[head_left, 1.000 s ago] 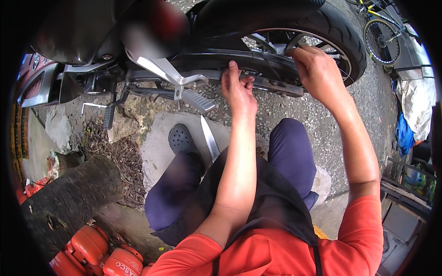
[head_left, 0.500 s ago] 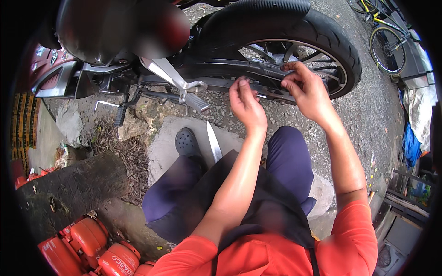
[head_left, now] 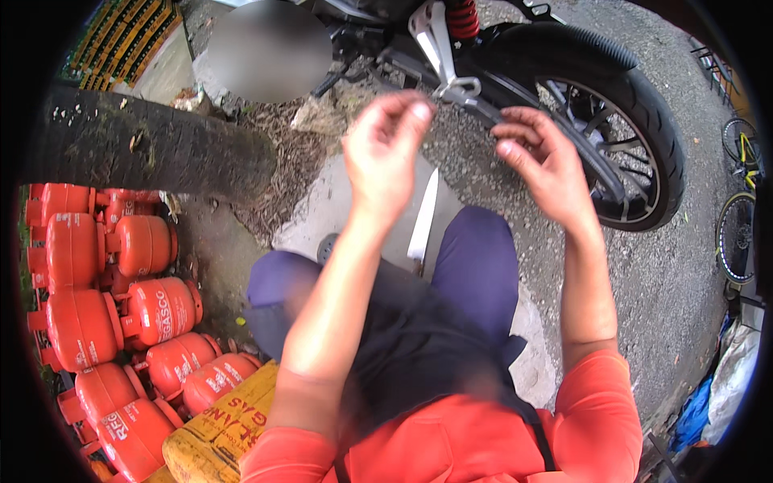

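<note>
My left hand (head_left: pixel 382 157) is raised over the stone slab, its thumb and fingers drawn together in a blurred pinch; what they hold, if anything, I cannot make out. To its right, my right hand (head_left: pixel 551 165) hovers beside the motorcycle's rear wheel (head_left: pixel 664 153), fingers curved and a gap showing before the thumb. No object shows in that gap. Beyond both hands stands the motorcycle, with its silver footrest bracket (head_left: pixel 433 48) and black chain cover (head_left: pixel 555 125). Below and between my hands, a long-bladed knife (head_left: pixel 424 213) points away from me, apart from either hand.
Several red gas cylinders (head_left: pixel 165 310) are stacked at left beside a yellow box-like container (head_left: pixel 213 427). A thick tree trunk (head_left: pixel 161 149) lies across the upper left. My knees flank the concrete slab (head_left: pixel 314 193). Gravel (head_left: pixel 644 298) spreads right, towards a bicycle (head_left: pixel 737 233).
My view has swung left, bringing more cylinders into sight. Both hands have come away from the motorcycle's chain cover, and my left hand has moved left, farther from the right.
</note>
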### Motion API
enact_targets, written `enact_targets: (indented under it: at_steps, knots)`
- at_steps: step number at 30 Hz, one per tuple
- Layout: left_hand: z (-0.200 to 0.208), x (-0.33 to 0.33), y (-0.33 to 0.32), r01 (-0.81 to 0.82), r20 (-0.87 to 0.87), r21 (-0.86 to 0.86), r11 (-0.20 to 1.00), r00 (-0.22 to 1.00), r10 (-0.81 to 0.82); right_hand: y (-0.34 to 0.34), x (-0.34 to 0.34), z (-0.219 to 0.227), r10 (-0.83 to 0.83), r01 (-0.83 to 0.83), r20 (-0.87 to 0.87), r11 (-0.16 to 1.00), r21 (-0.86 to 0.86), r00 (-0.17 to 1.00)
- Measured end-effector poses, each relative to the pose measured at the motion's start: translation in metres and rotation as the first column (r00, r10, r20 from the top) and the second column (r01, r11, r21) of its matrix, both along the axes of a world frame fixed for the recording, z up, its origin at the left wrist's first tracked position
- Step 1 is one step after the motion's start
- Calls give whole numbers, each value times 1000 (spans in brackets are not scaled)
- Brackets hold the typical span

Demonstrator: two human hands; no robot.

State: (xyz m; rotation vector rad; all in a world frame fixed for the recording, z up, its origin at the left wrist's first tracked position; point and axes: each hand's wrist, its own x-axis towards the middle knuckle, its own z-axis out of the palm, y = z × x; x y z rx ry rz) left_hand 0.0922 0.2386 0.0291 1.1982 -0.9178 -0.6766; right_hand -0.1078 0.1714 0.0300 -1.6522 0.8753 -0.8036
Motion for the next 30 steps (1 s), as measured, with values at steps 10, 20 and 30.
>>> enact_targets:
  at_steps: [10,20,30]
  knots:
    - [-80,164,17,-322,454,157,934,863,222,11,-119,-122,-139,146,-705,988,-51,696]
    - [-235,181,20,-135,622,771,623,370,-690,166,-136,-331,-28,390,-807,885,254,590]
    - [-299,65,10,293,304,899,324,113,-946,236,-163,-328,-338,757,-843,643,119,419]
